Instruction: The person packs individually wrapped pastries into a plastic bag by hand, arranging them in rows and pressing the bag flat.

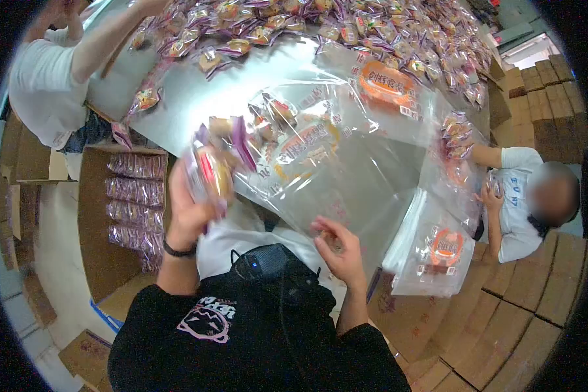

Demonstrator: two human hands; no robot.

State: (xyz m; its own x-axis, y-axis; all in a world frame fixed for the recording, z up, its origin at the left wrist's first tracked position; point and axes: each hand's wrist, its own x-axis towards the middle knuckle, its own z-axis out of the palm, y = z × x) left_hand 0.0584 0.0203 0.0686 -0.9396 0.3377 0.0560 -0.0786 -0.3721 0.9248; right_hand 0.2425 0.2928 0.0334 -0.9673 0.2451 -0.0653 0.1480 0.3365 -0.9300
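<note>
My left hand is wrapped around packaged bread in clear and purple wrappers, held above the table's near edge. How many packs are in the grip I cannot tell. A large clear printed plastic bag lies spread on the table, with several wrapped breads at its left end, on or inside it. My right hand is at the bag's near edge, fingers bent and apart, with nothing visible in them.
Wrapped breads are heaped along the table's far side. At left, a cardboard box holds rows of packs. A stack of printed bags hangs at right. One co-worker reaches in left; another is right, near stacked cartons.
</note>
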